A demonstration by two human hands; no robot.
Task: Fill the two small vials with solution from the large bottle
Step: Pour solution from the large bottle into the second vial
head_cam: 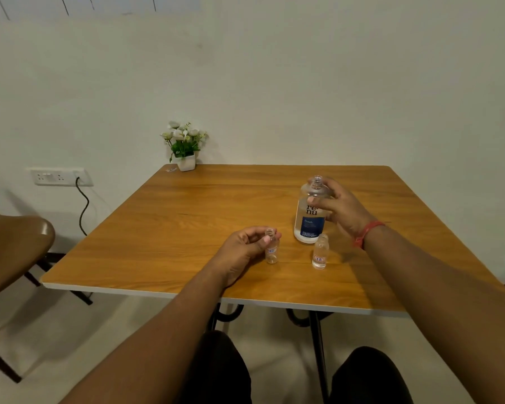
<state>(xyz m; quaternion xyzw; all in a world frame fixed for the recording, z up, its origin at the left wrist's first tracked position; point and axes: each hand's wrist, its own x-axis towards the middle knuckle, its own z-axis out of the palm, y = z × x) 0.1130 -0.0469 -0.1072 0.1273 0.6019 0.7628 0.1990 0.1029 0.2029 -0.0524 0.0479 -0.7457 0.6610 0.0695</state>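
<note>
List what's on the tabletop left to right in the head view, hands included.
flower pot → left hand → left vial → bottle → right vial → right hand

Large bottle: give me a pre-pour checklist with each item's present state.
1. Large bottle uncapped: ok.
2. Right hand grips the bottle: ok, fingers curl round it.
3. Left vial uncapped and held by the left hand: ok.
4. Bottle holds solution: ok, liquid shows low in it.
5. Right vial clear of the pour path: not ok, it stands close in front of the bottle.
6. Right vial already full: cannot tell.
</note>
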